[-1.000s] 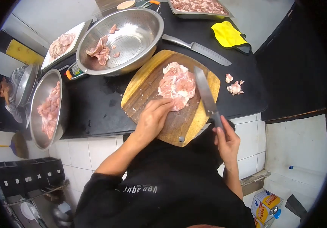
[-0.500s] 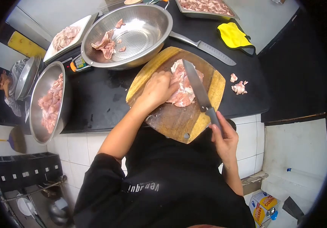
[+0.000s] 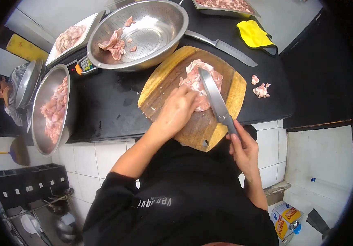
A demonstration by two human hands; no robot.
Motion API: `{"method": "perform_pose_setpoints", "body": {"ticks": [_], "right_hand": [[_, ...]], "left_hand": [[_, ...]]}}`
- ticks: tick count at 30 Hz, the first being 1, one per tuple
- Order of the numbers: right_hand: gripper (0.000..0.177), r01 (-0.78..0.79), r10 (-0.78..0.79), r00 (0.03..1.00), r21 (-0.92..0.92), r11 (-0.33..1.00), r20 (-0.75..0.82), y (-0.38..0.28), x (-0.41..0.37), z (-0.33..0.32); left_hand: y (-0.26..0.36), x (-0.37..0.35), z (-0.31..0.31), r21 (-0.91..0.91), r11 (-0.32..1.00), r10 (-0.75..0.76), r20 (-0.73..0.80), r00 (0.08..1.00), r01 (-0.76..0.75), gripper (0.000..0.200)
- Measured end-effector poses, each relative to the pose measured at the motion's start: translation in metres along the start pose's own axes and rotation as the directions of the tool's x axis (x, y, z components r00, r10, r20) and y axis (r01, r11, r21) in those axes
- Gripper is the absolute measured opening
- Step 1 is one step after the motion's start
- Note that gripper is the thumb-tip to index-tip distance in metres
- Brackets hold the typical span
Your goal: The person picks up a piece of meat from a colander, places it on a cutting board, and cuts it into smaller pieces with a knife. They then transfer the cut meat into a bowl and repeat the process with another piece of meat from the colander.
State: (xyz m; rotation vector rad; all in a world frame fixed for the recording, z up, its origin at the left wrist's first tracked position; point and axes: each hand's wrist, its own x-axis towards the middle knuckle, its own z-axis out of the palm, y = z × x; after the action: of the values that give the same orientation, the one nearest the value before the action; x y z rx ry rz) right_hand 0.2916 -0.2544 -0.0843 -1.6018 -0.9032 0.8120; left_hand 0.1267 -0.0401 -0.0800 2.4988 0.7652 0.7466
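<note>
A piece of raw chicken (image 3: 192, 79) lies spread on the wooden cutting board (image 3: 160, 91). My left hand (image 3: 177, 108) has its fingers bent and pressed onto the near left side of the meat, holding it. My right hand (image 3: 244, 146) is closed around the dark handle of a kitchen knife (image 3: 215, 97). The blade points away from me and lies over the right part of the chicken. Whether its edge is cutting in cannot be told. Several small scraps (image 3: 261, 90) sit on the black table to the right of the board.
Behind the board stands a steel colander (image 3: 154, 35) with some meat pieces. A second knife (image 3: 236, 53) and a yellow cloth (image 3: 253, 35) lie to its right. At the left, a steel bowl (image 3: 38, 123) holds raw meat. A metal tray (image 3: 225, 13) of meat stands at the back.
My left hand has shifted right and toward me along the chicken, whose near edge is now more covered. The knife stays over the right part of the meat.
</note>
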Motion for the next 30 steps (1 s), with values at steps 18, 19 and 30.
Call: {"method": "perform_pose_setpoints", "body": {"ticks": [18,19,30], "right_hand": [[0.048,0.143,-0.101,0.972,-0.194,0.971,0.212,-0.017,-0.003,0.017],[0.048,0.213,-0.160,0.960,-0.229,0.950,0.228,-0.015,0.000,0.020],[0.051,0.317,-0.214,0.929,-0.351,0.881,0.302,-0.032,-0.009,0.011]], "left_hand": [[0.006,-0.012,0.000,-0.164,0.975,-0.171,-0.097,0.980,0.153,0.016],[0.007,-0.013,-0.002,-0.192,0.967,-0.191,-0.108,0.976,0.168,0.016],[-0.007,-0.013,-0.009,-0.302,0.910,-0.298,-0.004,0.954,0.283,0.016]]}}
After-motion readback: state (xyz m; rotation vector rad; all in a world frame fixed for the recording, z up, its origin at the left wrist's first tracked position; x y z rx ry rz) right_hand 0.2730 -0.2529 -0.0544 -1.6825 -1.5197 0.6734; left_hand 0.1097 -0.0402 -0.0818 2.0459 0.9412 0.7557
